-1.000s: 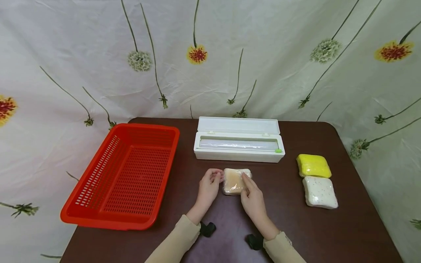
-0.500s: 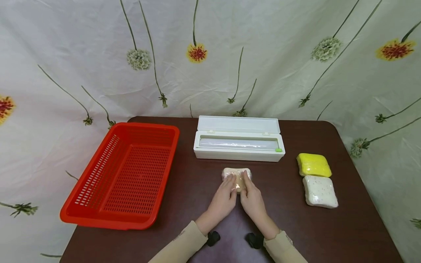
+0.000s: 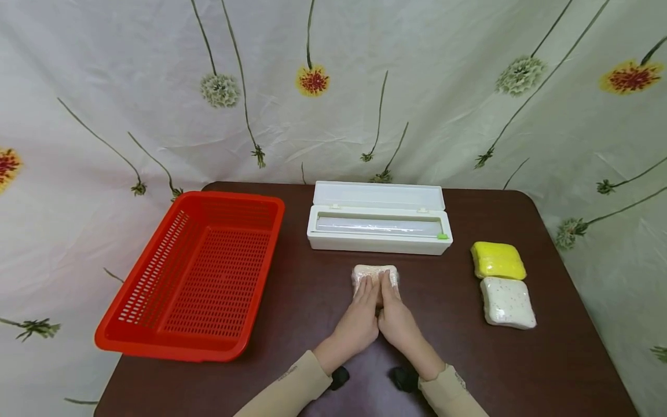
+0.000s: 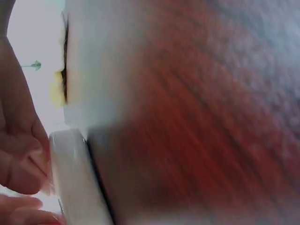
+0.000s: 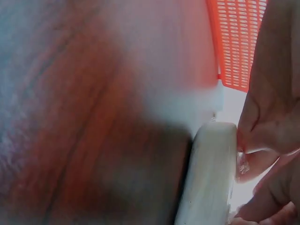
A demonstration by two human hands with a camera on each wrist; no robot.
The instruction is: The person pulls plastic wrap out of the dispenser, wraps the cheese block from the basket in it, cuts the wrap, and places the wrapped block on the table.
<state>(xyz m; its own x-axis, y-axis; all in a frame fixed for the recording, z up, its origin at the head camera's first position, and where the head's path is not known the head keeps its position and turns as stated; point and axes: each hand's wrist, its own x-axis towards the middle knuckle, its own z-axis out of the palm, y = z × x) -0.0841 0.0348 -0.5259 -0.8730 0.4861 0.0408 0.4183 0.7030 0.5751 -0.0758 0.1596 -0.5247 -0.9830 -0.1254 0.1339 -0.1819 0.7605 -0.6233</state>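
A pale, film-wrapped block [image 3: 374,270] lies flat on the dark table, with a tan area seen earlier now mostly under the fingers. My left hand [image 3: 354,329] rests on its top with straight fingers. Close beside it, the straight fingers of my right hand [image 3: 403,325] press on the same top face. Both wrist views show the block's pale side edge [image 4: 77,178] from low down, with the hands above it. Loose clear film [image 5: 242,165] shows by the fingers in the right wrist view.
Behind the hands stands a white cling film dispenser [image 3: 380,242], its lid raised. A red slotted basket [image 3: 237,347] is on the left. To the right lie a yellow wrapped block [image 3: 498,260] and a white speckled wrapped block [image 3: 508,303]. A floral cloth [image 3: 443,98] hangs behind.
My left hand has moved right from the block's left edge onto its top. Both hands have drawn together there, covering more of the block.
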